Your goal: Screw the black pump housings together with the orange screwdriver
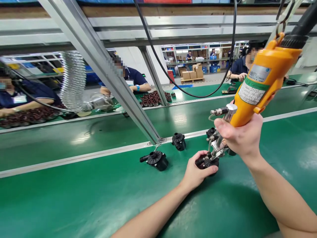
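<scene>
My left hand is wrapped around a small black pump with a side spout, holding it against the green bench top. In my right hand is an orange electric screwdriver, tilted, its metal nose pointing down. The tip of that nose meets the top of the held pump; the bit's exact contact point is too small to make out. Left of my left hand sits another black pump, its spout turned left. A further pump stands behind it. One more pump is partly hidden behind the screwdriver's nose.
A slanted aluminium post meets the bench edge ahead on the left. A black cable loops down from above. Beyond the green conveyor belt, co-workers sit beside piles of dark reddish parts. A silver flexible duct hangs at the left.
</scene>
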Action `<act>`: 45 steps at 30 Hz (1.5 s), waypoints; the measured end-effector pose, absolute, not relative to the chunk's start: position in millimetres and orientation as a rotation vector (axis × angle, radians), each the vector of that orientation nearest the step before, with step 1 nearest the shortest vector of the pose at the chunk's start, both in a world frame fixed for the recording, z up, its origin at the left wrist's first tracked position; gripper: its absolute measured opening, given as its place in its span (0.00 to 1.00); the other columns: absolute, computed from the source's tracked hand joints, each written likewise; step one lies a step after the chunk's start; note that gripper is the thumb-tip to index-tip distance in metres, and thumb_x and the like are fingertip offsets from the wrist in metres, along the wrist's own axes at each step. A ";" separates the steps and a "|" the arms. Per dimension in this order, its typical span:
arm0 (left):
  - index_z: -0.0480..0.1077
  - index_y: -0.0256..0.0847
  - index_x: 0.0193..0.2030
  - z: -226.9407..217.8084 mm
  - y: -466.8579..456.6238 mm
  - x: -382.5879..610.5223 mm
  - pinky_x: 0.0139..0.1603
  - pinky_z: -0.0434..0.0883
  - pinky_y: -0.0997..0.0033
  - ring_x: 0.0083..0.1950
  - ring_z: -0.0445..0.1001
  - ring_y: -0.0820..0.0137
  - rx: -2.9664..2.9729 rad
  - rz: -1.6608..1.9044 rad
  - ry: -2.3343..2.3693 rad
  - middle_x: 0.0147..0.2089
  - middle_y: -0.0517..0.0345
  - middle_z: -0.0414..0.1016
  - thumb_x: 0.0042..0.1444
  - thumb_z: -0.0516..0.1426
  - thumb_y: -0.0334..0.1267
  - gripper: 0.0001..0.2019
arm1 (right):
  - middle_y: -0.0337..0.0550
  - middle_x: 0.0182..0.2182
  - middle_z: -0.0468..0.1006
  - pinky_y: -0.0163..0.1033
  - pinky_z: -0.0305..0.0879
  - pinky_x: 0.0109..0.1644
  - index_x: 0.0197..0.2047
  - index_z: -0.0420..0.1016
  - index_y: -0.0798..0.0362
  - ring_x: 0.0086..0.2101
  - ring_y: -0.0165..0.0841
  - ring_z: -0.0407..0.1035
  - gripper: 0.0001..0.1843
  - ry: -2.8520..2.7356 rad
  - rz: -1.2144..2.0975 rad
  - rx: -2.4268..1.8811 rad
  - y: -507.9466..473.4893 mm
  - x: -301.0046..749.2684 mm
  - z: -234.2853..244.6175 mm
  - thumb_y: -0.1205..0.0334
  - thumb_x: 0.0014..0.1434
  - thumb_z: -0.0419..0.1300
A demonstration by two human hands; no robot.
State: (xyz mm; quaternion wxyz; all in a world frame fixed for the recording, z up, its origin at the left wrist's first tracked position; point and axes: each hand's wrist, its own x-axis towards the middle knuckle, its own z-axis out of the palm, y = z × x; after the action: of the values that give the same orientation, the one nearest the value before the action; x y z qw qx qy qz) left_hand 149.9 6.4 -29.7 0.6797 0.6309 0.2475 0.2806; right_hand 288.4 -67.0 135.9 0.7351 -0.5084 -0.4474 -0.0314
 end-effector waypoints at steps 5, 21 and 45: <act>0.75 0.38 0.51 -31.6 7.7 151.3 0.50 0.72 0.68 0.44 0.78 0.64 1.427 0.639 0.530 0.43 0.56 0.82 0.43 0.78 0.45 0.30 | 0.31 0.21 0.63 0.35 0.61 0.22 0.35 0.64 0.48 0.22 0.27 0.58 0.21 -0.982 0.034 -1.110 -62.3 285.2 133.5 0.55 0.49 0.73; 0.65 0.44 0.45 -36.1 3.6 153.6 0.38 0.75 0.70 0.34 0.76 0.69 1.284 0.681 0.710 0.38 0.61 0.80 0.39 0.78 0.48 0.32 | 0.30 0.21 0.64 0.35 0.65 0.25 0.46 0.72 0.48 0.20 0.27 0.59 0.28 -0.940 0.656 -0.922 -101.3 401.7 139.5 0.45 0.48 0.76; 0.59 0.54 0.76 27.7 80.1 154.1 0.77 0.58 0.39 0.82 0.47 0.37 2.392 0.367 0.744 0.82 0.40 0.45 0.34 0.74 0.30 0.58 | 0.56 0.71 0.55 0.64 0.52 0.73 0.70 0.70 0.42 0.72 0.59 0.46 0.53 -1.826 0.396 -2.318 -64.2 425.4 26.8 0.40 0.42 0.76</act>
State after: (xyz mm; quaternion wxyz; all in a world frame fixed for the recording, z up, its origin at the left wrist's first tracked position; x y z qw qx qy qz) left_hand 154.1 80.1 27.7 0.3003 0.9012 0.2802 0.1381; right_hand 425.4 -64.2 26.8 0.0822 -0.7758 -0.6114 0.1326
